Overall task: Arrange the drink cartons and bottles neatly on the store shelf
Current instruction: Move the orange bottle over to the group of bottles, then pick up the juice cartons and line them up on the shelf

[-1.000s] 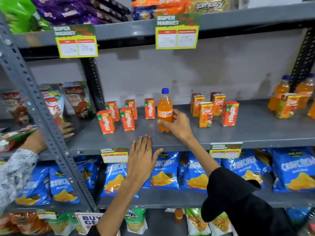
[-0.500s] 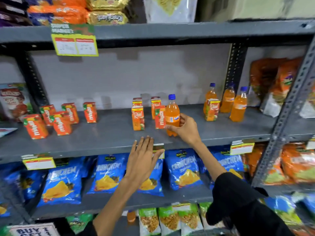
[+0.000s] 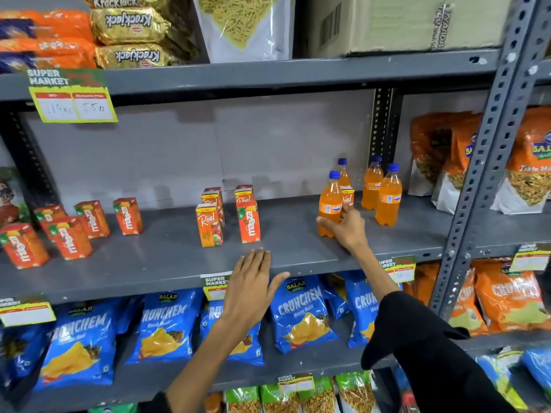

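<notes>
While the person's right hand (image 3: 343,226) is gripping an orange soda bottle (image 3: 329,205) low around its body, the bottle is standing upright on the grey shelf (image 3: 167,263), just left of three more blue-capped bottles (image 3: 380,192). A small carton (image 3: 346,198) is sitting right behind it. The left hand (image 3: 249,289) is hovering flat with fingers spread, holding nothing, over the shelf's front edge. Red cartons (image 3: 226,216) are clustering mid-shelf, others (image 3: 71,231) lying scattered far left.

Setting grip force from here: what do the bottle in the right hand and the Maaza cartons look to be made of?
Held bottle in the right hand: apparently clear, glossy plastic, since the orange drink shows through, with a blue cap. Maaza cartons: likely coated paperboard, given the sharp folded edges and slight printed sheen.
</notes>
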`<move>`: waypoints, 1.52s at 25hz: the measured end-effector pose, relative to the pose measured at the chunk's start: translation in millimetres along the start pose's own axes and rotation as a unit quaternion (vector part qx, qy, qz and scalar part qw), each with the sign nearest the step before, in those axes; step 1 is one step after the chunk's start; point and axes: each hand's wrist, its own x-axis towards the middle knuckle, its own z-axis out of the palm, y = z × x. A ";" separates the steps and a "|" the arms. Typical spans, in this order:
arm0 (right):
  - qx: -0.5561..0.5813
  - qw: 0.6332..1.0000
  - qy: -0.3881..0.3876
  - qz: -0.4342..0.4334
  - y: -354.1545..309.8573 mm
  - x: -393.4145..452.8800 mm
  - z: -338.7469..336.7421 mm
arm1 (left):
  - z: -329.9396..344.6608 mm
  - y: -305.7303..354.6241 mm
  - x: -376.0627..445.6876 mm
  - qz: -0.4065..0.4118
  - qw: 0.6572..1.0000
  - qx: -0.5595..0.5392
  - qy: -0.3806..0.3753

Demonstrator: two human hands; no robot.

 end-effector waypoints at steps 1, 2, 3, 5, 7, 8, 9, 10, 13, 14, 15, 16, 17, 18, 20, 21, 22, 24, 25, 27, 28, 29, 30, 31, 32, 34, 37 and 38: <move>0.002 1.000 -0.010 -0.001 -0.5 3.0 2.6 | 1.3 -0.8 0.0 0.001 1.000 -0.002 0.000; 0.001 1.000 -0.018 -0.002 -3.9 4.2 5.6 | 2.0 -1.9 0.6 0.001 1.000 -0.005 -0.004; 0.003 1.000 -0.024 -0.004 -4.6 6.4 10.4 | 2.2 -2.9 0.3 0.002 1.000 -0.008 -0.007; 0.005 1.000 -0.029 0.000 -5.9 9.7 20.4 | 3.3 -4.3 0.6 0.005 1.000 -0.008 -0.005; 0.007 1.000 -0.025 0.004 -4.3 13.7 29.3 | 4.1 -5.4 0.4 0.007 1.000 -0.006 -0.004; 0.003 1.000 -0.021 0.006 -3.3 14.7 31.9 | 4.3 -5.0 0.4 0.007 1.000 -0.003 -0.003; 0.001 1.000 -0.017 0.008 -1.9 16.2 34.5 | 4.4 -5.0 -0.1 0.006 1.000 0.001 0.001; -0.002 1.000 -0.014 0.012 -2.2 17.1 35.3 | 3.9 -4.2 -0.2 0.006 1.000 0.003 0.004; -0.003 0.999 -0.018 0.033 -1.8 15.2 35.6 | 3.0 -4.0 -0.6 0.013 1.000 0.004 0.002; -0.007 0.999 -0.023 0.034 -2.2 11.9 35.3 | 2.6 -5.0 -0.5 0.016 1.000 0.005 0.003; -0.006 0.999 -0.022 0.036 -1.9 7.0 35.9 | 1.4 -6.7 -0.7 0.018 1.000 0.006 0.002; -0.003 0.999 -0.012 0.037 -3.8 -1.6 35.9 | 0.1 -8.5 -0.8 0.018 1.000 0.009 0.003; 0.002 0.999 0.003 0.034 -5.0 -12.3 37.0 | -0.9 -11.5 -0.7 0.015 1.000 0.013 0.001; 0.006 0.999 0.023 0.024 -8.0 -26.6 38.2 | -1.8 -15.4 -1.9 0.009 1.000 0.016 0.001; 0.004 0.997 0.071 -0.011 -20.2 -57.4 46.5 | -4.7 -28.4 -7.3 -0.010 1.000 0.016 0.001; -0.001 0.995 0.095 -0.032 -26.8 -70.1 52.3 | -6.6 -36.1 -11.2 -0.020 1.000 0.010 0.000; -0.007 0.993 0.110 -0.050 -34.1 -79.3 62.3 | -8.6 -47.2 -16.8 -0.029 1.000 0.005 0.002; -0.016 0.993 0.094 -0.065 -48.1 -86.6 88.9 | -11.7 -71.8 -28.2 -0.041 0.999 0.006 0.008; -0.014 0.996 0.071 -0.058 -55.3 -85.6 103.9 | -13.7 -83.9 -33.3 -0.044 0.999 0.010 0.008; -0.008 0.998 0.035 -0.047 -68.8 -80.0 133.2 | -16.9 -107.3 -41.3 -0.049 0.999 0.013 0.005; -0.007 0.999 0.029 -0.043 -76.6 -78.1 147.6 | -18.7 -120.6 -45.6 -0.054 0.998 0.013 0.002; -0.005 0.999 0.025 -0.035 -82.5 -76.1 159.6 | -20.3 -132.3 -48.9 -0.057 0.998 0.015 0.003; -0.006 0.999 0.021 -0.024 -86.6 -73.2 168.5 | -21.8 -141.8 -51.2 -0.059 0.998 0.019 0.005; 0.001 1.000 0.016 -0.011 -89.5 -70.4 176.6 | -22.9 -151.1 -53.7 -0.057 0.998 0.022 0.007; 0.006 1.000 0.014 0.006 -91.3 -67.5 181.7 | -23.3 -157.5 -55.5 -0.054 0.998 0.022 0.006; -0.001 0.999 0.019 0.040 -91.8 -61.4 186.9 | -23.6 -163.5 -57.1 -0.046 0.999 0.022 0.007; -0.043 0.997 0.031 0.059 -88.1 -55.1 188.5 | -24.8 -165.8 -57.9 -0.041 0.999 0.011 0.010; -0.044 0.997 0.033 0.060 -87.3 -55.8 186.7 | -25.1 -166.1 -58.1 -0.041 0.999 0.006 0.013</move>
